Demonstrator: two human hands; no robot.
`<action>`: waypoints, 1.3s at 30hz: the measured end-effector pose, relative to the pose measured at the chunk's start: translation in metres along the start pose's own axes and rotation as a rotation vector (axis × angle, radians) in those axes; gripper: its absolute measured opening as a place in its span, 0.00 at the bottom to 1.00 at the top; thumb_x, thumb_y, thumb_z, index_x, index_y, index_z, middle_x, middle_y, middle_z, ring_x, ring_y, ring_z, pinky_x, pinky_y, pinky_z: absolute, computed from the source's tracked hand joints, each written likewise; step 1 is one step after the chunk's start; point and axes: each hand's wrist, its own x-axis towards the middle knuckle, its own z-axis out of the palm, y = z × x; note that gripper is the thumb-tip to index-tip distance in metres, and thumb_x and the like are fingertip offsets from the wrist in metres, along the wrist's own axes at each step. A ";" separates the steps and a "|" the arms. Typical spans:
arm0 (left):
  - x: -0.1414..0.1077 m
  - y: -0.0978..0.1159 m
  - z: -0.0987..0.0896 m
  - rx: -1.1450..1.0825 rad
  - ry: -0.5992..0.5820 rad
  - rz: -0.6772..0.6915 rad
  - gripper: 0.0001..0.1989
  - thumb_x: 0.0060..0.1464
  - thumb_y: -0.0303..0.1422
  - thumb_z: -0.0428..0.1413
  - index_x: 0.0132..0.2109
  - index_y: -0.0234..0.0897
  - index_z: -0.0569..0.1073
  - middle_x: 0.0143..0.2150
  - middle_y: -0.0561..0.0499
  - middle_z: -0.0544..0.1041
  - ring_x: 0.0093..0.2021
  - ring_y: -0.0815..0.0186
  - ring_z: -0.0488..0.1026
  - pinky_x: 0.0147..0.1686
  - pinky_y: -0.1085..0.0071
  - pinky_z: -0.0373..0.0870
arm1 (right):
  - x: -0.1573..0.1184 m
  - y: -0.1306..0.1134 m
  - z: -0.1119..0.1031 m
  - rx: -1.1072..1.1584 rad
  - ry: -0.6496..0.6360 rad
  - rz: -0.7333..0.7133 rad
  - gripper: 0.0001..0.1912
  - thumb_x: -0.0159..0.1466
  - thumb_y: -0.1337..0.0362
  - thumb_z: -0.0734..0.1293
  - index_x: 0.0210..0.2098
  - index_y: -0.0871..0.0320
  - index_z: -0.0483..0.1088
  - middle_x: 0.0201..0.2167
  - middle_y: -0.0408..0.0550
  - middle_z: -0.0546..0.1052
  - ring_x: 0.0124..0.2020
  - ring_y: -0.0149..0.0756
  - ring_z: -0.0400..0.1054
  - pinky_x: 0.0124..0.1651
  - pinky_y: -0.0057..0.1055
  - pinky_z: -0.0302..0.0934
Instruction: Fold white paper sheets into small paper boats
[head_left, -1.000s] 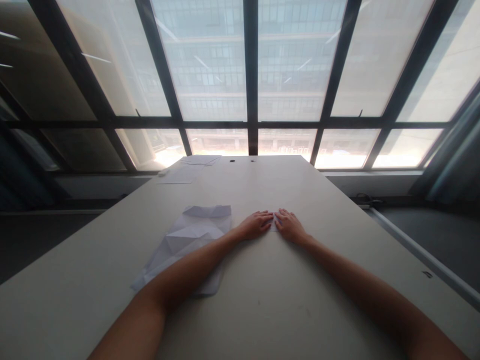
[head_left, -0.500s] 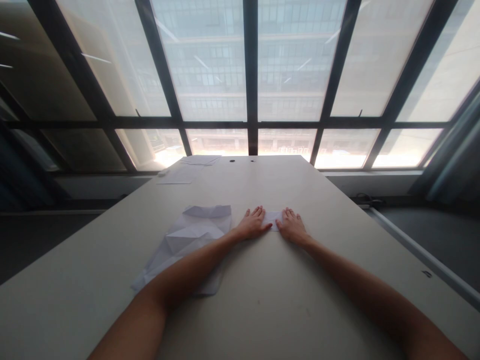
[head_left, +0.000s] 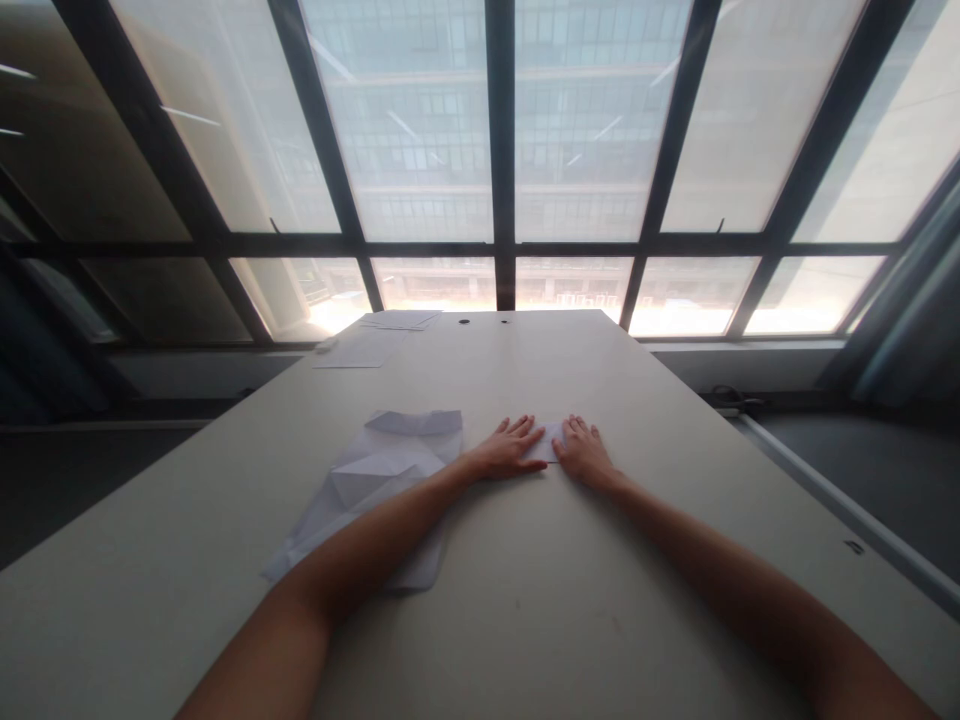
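Note:
A small piece of folded white paper [head_left: 550,442] lies flat on the white table [head_left: 525,560], partly covered by both hands. My left hand [head_left: 510,448] rests on its left side, palm down with the fingers spread. On the paper's right side lies my right hand [head_left: 585,450], flat too, its thumb toward the middle. Left of them, a larger creased sheet of white paper [head_left: 382,465] is spread on the table, and my left forearm passes over its lower right part.
More white sheets [head_left: 349,350] lie at the far left end of the table, with two dark round holes [head_left: 464,321] near the far edge. Tall windows [head_left: 420,120] stand behind it. A dark mark [head_left: 853,547] shows near the right edge.
My left hand has slid slightly to the right over the small paper, its fingers spreading wider. My right hand stays nearly in place.

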 end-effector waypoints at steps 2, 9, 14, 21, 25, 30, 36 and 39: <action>0.000 -0.001 0.001 -0.011 0.007 -0.002 0.42 0.61 0.60 0.46 0.71 0.35 0.53 0.73 0.31 0.47 0.73 0.47 0.43 0.68 0.47 0.40 | 0.000 0.000 0.000 0.001 0.002 0.002 0.30 0.71 0.55 0.55 0.68 0.66 0.57 0.70 0.64 0.55 0.71 0.47 0.45 0.70 0.47 0.37; 0.004 0.000 0.004 -0.031 0.055 0.000 0.37 0.62 0.54 0.51 0.68 0.33 0.60 0.71 0.32 0.55 0.72 0.48 0.51 0.68 0.51 0.47 | -0.001 -0.001 -0.001 0.001 0.004 -0.009 0.30 0.71 0.55 0.55 0.67 0.67 0.57 0.69 0.65 0.56 0.71 0.47 0.46 0.69 0.47 0.38; 0.005 0.003 0.001 -0.037 0.110 0.050 0.31 0.63 0.50 0.53 0.64 0.33 0.65 0.67 0.33 0.63 0.68 0.48 0.58 0.67 0.52 0.53 | -0.001 -0.001 -0.002 -0.005 -0.002 -0.009 0.30 0.71 0.56 0.55 0.67 0.66 0.57 0.69 0.66 0.56 0.71 0.47 0.45 0.69 0.47 0.37; 0.003 0.005 -0.002 -0.037 0.115 0.087 0.26 0.64 0.48 0.53 0.62 0.38 0.66 0.66 0.38 0.65 0.67 0.51 0.60 0.66 0.52 0.54 | -0.001 -0.002 -0.002 0.018 0.002 -0.002 0.31 0.71 0.56 0.55 0.67 0.70 0.57 0.69 0.66 0.55 0.71 0.49 0.45 0.69 0.47 0.38; 0.003 0.005 -0.002 -0.077 0.124 0.115 0.24 0.65 0.46 0.52 0.62 0.40 0.67 0.65 0.40 0.67 0.67 0.54 0.62 0.67 0.53 0.53 | -0.001 -0.001 -0.001 0.028 0.010 -0.007 0.31 0.71 0.56 0.55 0.67 0.70 0.58 0.69 0.66 0.56 0.71 0.49 0.45 0.69 0.47 0.38; 0.005 0.003 0.000 -0.115 0.144 0.101 0.20 0.67 0.43 0.50 0.61 0.43 0.70 0.65 0.44 0.68 0.66 0.58 0.64 0.67 0.56 0.54 | -0.001 -0.001 -0.001 0.029 0.034 -0.026 0.30 0.70 0.57 0.57 0.65 0.70 0.60 0.69 0.67 0.56 0.71 0.49 0.44 0.70 0.47 0.35; 0.007 -0.001 -0.001 -0.230 0.186 0.109 0.15 0.67 0.42 0.51 0.52 0.46 0.79 0.59 0.47 0.75 0.61 0.58 0.71 0.62 0.63 0.62 | -0.001 -0.003 -0.006 0.082 0.062 -0.141 0.22 0.71 0.60 0.57 0.60 0.63 0.68 0.64 0.62 0.65 0.68 0.44 0.53 0.70 0.48 0.34; 0.006 -0.003 -0.002 -0.271 0.212 0.085 0.15 0.64 0.43 0.55 0.52 0.44 0.79 0.53 0.47 0.79 0.53 0.58 0.77 0.54 0.68 0.67 | -0.002 -0.004 -0.008 0.078 0.089 -0.173 0.21 0.73 0.57 0.56 0.55 0.61 0.71 0.62 0.62 0.68 0.65 0.43 0.58 0.69 0.47 0.40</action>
